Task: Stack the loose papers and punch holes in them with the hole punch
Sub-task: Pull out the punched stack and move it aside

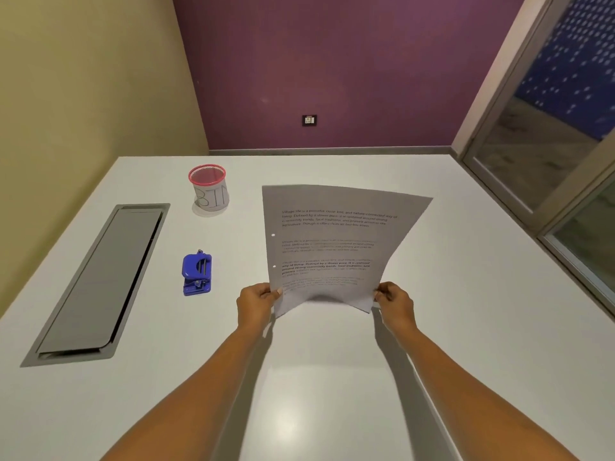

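Observation:
A stack of printed papers is held up off the white table, tilted away from me. Two punched holes show along its left edge. My left hand pinches the stack's lower left corner. My right hand pinches the lower right corner. The bottom edge bows upward between the hands. A blue hole punch lies on the table to the left of the papers, apart from both hands.
A red mesh cup wrapped in paper marked BIN stands at the back left. A grey cable hatch is set into the table on the left. A glass door is on the right.

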Demonstrator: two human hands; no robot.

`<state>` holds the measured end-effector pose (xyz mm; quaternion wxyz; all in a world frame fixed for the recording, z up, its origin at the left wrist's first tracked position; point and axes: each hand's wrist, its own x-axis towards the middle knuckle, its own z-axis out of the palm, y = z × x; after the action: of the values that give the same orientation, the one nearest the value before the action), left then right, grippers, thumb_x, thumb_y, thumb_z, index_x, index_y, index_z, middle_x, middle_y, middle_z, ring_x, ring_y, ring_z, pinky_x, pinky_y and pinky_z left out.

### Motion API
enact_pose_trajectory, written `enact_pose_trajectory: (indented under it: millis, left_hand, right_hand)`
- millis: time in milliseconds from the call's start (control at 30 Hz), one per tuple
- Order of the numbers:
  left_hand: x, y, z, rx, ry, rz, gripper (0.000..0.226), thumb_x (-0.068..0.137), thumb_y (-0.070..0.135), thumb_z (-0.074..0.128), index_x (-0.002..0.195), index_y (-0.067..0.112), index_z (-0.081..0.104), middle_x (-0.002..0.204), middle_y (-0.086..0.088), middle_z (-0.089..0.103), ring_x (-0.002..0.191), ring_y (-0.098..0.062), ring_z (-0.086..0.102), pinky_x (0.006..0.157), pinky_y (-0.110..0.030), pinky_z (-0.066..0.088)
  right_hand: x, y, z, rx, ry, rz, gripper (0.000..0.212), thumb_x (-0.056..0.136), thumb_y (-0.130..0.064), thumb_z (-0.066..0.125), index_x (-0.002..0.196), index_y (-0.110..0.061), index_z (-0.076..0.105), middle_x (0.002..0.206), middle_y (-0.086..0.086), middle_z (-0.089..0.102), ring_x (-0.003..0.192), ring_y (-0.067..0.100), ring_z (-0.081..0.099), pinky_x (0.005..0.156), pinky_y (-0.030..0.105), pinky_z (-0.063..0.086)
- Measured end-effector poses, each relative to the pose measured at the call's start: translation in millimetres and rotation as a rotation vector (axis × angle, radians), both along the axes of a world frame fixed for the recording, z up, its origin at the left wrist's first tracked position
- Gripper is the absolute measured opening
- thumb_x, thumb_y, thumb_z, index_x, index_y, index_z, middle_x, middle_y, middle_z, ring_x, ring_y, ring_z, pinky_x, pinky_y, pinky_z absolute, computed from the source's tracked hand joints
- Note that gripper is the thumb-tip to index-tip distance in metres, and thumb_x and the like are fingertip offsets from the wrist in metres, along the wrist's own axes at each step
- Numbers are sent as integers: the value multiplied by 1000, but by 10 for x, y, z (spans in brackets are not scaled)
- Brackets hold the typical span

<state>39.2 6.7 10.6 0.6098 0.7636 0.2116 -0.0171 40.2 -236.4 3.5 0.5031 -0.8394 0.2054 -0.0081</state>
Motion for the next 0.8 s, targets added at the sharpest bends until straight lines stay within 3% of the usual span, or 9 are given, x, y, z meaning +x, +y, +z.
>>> enact_pose_trajectory:
  millis: [100, 233, 367, 500, 667, 800]
  left_hand:
    - [26, -15, 19, 3, -6, 24, 15, 84, 9, 64, 96, 3, 70, 84, -5, 67, 65, -13, 59, 52, -9, 44]
    - [85, -42, 47, -6, 0, 54, 9, 82, 8, 66, 88, 3, 71, 70, -6, 65, 68, -21, 55, 71, -32, 51]
    - [175, -139, 77, 16, 6, 74, 11, 81, 9, 67, 90, 1, 71, 66, -4, 63, 56, -19, 53, 56, -22, 50]
    - [312, -296, 86, 46, 17, 91, 13, 80, 9, 69, 88, -1, 71, 73, -10, 66, 65, -21, 55, 72, -33, 52]
    - [483, -692, 124, 104, 25, 133, 10, 79, 11, 69, 73, 3, 67, 58, -4, 58, 55, -20, 46, 60, -25, 39]
    - [652, -1157, 185, 115, 17, 153, 12, 78, 10, 70, 69, 6, 64, 54, 1, 57, 50, -14, 46, 55, -23, 38]
  right_hand:
    - [35, -22, 30, -8, -7, 4, 18, 92, -6, 45, 100, -4, 61, 87, 7, 59, 79, 22, 50, 70, 27, 38]
    - [109, -80, 67, 16, -18, 29, 15, 93, -7, 46, 92, -2, 59, 81, 10, 57, 71, 23, 47, 67, 32, 40]
    - [237, -174, 83, -10, -25, 55, 14, 93, -8, 47, 94, 0, 59, 77, 10, 54, 70, 24, 46, 68, 34, 40]
    - [406, -347, 60, -40, 3, 86, 13, 93, -11, 47, 93, -6, 58, 76, 8, 54, 69, 24, 46, 69, 33, 40]
    - [686, -730, 94, -42, 7, 133, 14, 94, -12, 47, 96, -6, 59, 78, 3, 54, 68, 20, 45, 67, 29, 37]
    - [919, -1183, 154, -30, 0, 155, 13, 93, -10, 48, 92, -5, 59, 75, 4, 53, 67, 22, 45, 65, 26, 36]
